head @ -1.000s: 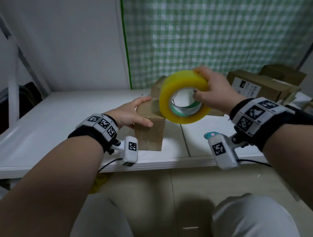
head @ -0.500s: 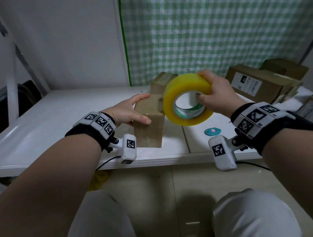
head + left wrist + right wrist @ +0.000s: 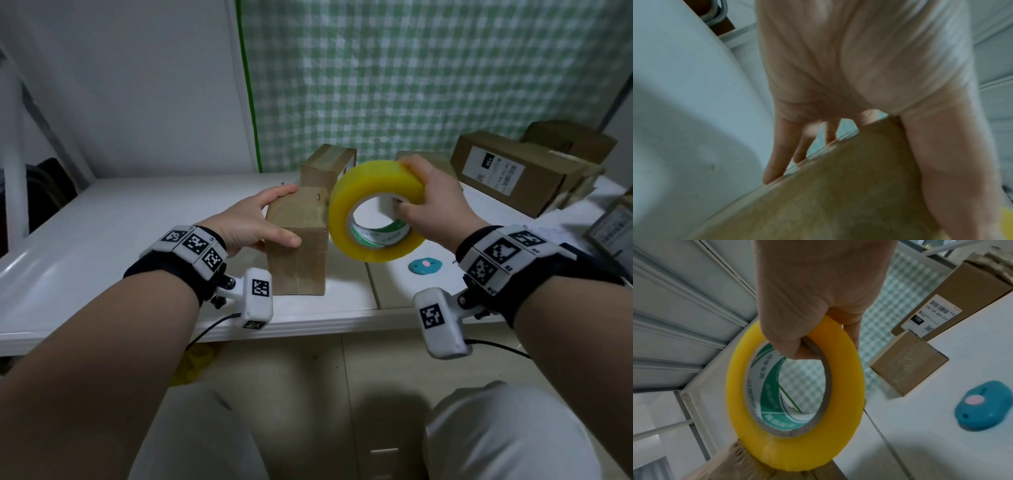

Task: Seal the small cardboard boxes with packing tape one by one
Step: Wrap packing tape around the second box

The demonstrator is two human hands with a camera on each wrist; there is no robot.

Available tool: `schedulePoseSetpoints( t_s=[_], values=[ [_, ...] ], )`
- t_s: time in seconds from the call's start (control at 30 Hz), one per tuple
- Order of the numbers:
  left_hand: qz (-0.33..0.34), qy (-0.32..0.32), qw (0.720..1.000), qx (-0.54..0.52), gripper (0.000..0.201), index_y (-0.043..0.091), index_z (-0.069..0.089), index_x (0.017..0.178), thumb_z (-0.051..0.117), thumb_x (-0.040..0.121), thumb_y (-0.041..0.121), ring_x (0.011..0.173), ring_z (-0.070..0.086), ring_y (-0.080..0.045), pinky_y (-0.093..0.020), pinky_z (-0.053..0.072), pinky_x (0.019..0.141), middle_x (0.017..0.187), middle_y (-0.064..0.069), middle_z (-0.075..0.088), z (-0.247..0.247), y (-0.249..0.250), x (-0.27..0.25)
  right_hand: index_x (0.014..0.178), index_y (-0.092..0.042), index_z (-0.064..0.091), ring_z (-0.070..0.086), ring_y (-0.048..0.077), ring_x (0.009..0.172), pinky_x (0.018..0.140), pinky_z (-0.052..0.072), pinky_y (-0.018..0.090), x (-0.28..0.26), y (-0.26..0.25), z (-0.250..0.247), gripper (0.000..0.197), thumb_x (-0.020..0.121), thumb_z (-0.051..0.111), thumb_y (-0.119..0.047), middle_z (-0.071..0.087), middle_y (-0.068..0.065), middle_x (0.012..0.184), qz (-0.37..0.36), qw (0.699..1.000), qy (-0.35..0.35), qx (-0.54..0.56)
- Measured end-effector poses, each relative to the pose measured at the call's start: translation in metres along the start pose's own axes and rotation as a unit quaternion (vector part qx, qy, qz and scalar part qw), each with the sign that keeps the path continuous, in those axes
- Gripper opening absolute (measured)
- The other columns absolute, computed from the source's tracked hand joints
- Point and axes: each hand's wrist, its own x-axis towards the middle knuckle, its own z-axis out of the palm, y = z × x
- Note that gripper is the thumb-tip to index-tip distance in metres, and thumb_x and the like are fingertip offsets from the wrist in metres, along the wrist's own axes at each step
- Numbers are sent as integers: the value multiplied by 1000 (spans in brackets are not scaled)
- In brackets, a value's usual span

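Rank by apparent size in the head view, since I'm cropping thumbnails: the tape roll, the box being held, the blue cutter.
1. tape roll and held box: look alike, and the roll sits nearer the camera, so unranked.
2. blue cutter: clearly smallest.

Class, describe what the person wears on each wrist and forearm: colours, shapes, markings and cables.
Both forearms are bare, no sleeves. The left wrist and right wrist each carry a black band ringed with white blocks bearing black square-pattern markers. A white rounded camera pod with a marker hangs below each, trailing a thin black cable.
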Motion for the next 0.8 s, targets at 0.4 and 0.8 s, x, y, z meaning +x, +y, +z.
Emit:
schedulePoseSetpoints(
  t_s=[0.4, 0.8],
  values=[
    [24, -30, 999, -24, 105, 24, 30, 146, 86, 59, 8, 118, 49, -8, -20, 50, 84, 141, 6, 42, 13, -17, 7, 122, -31, 56, 58, 18, 76, 70, 56, 41, 24, -80, -3, 54, 71, 69, -22, 56, -5, 83, -106, 989, 15, -103],
    [-22, -17, 997, 75, 53, 22, 67, 106, 83, 62, -2, 104, 60, -10, -29, 44, 95, 107, 4, 69, -11, -36, 3, 138, -39, 40, 59, 11, 74, 65, 54, 30, 23, -100, 56, 74, 75, 70, -16, 54, -3, 113, -144, 981, -115, -67]
  ],
)
